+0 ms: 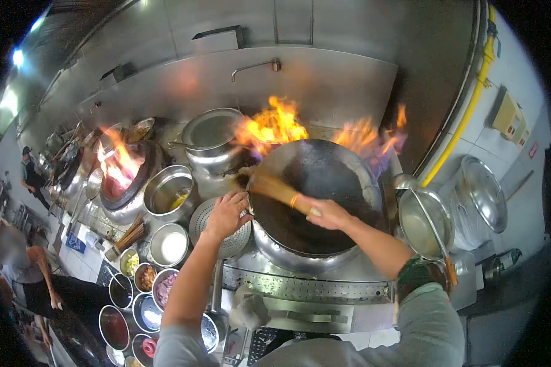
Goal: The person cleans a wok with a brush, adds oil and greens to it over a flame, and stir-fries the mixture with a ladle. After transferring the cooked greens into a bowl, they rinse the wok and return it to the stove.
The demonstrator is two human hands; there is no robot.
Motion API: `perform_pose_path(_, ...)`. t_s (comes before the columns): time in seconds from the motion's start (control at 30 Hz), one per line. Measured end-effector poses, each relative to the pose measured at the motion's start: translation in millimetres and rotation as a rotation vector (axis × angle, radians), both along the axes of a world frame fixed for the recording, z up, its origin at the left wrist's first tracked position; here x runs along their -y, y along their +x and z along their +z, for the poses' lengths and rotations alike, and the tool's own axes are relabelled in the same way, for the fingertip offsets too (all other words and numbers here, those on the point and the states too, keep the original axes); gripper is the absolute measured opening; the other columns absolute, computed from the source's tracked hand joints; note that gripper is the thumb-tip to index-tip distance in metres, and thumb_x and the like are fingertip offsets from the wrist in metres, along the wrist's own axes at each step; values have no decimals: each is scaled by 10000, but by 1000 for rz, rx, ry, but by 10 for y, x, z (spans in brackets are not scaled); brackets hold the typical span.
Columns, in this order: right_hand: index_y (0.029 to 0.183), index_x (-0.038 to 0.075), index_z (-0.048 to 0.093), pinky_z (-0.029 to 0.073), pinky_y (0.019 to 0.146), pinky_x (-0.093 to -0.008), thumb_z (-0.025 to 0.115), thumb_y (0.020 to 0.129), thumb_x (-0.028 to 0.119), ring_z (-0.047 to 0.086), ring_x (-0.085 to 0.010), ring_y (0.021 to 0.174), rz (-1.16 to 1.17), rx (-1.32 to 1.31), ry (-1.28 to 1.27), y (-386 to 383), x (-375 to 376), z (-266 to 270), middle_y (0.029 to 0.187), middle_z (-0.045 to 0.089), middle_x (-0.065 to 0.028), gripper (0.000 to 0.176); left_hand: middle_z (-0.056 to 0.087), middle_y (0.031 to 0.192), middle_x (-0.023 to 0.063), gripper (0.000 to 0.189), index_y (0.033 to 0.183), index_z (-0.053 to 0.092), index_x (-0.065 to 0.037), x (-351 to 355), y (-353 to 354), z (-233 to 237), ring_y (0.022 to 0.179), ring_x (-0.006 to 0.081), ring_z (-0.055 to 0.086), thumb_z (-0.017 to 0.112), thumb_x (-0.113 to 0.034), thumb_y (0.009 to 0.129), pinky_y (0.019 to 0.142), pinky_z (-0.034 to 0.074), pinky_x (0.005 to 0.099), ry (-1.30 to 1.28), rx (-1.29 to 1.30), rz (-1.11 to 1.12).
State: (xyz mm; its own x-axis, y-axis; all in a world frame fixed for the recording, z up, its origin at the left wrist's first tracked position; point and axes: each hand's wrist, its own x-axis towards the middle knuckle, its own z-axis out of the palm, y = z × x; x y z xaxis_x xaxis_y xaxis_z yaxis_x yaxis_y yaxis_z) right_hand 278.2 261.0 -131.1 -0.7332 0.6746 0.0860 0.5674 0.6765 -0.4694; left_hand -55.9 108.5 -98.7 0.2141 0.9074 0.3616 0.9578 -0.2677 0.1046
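Gripping a straw-coloured brush (278,191) in the right hand (326,213), clasped at the handle end beside an orange band. Slanting left over the left part of a large dark wok (333,183), blurred toward the far tip. Curled at the wok's left rim with the left hand (228,214); can't tell if gripping it.

Just below the left hand, partly behind the forearm: perforated strainer (234,241). To the left, metal pot (171,207) with yellowish bits inside, near a bundle of brown sticks (127,233). Lower left, cluster of metal bowls (114,327), some with chopped food.

Behind the wok, tall orange flames (278,125), more at its back right. Further back left, a covered pot (214,160); on the wall, a faucet (255,66).

Right of the wok: metal basin (413,220) with a long-handled ladle (430,223) across it. In front, perforated strip along the surface (312,287), crumpled cloth (249,307) near its left end. Far left, another person (18,266).
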Motion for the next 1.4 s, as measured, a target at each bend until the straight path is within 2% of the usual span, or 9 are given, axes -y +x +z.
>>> perform_pose_path(0.17,1327,153,606,550,881,-512,659,855,305,673,-410,1069,-760,-69,91,98,-466,73,1190,675,-260,499,603,1220,111,380,1066,668,-66,41,176,2,1116,356,549,749,-364,844,919,463,499,-55,-59,49)
perform_pose_path(0.33,1387,243,574,545,914,-478,684,851,327,679,-419,1020,28,87,-238,179,503,694,1143,693,-237,554,579,1092,114,389,1054,639,-58,189,421,-112,1021,351,568,777,-325,807,871,470,502,-55,14,91)
perform_pose_path(0.47,1398,267,582,546,888,-491,634,877,290,690,-406,989,-137,631,-83,1191,727,1300,1097,711,-224,524,578,1052,157,350,1013,607,-28,637,1271,-373,952,377,564,769,-266,815,825,467,499,24,182,199)
perform_pose_path(0.63,1543,99,363,535,945,-460,608,974,220,686,-360,1061,-265,-83,142,2701,1647,1294,1361,598,-194,632,591,1064,176,399,1061,612,11,903,2382,-471,991,383,544,756,-275,822,848,454,470,82,261,276)
perform_pose_path(0.83,1540,34,370,591,791,-324,638,965,147,615,-225,1149,-768,-737,-786,2727,3203,452,1490,478,-186,643,553,1151,229,530,1225,552,54,924,3058,-295,1010,413,537,757,-220,821,895,461,495,-33,345,260)
perform_pose_path(0.9,1538,25,371,594,766,-316,641,959,139,629,-228,1117,-606,-673,-362,2801,3032,102,1487,480,-182,649,560,1144,228,553,1280,553,40,922,3123,-324,1011,414,552,745,-217,830,881,481,483,-24,351,255)
perform_pose_path(1.0,1534,18,387,481,1053,-386,659,946,142,546,-283,1302,-537,-926,-522,2559,2724,823,1523,462,-184,660,585,1117,208,511,1266,582,18,957,3200,-180,993,392,576,734,-221,840,852,492,475,-26,343,246)
perform_pose_path(1.17,1534,159,426,476,1043,-427,695,916,255,615,-372,1233,-528,-599,191,2142,985,1345,1386,589,-242,681,642,1028,149,359,1167,658,-10,1238,3386,463,974,346,614,700,-201,866,848,497,469,24,339,228)
perform_pose_path(1.4,1336,150,603,569,839,-476,644,897,259,703,-386,979,-358,365,97,589,29,395,1092,713,-232,455,648,921,143,235,1072,699,-31,1069,3078,135,894,339,639,670,-169,883,786,527,442,45,349,263)
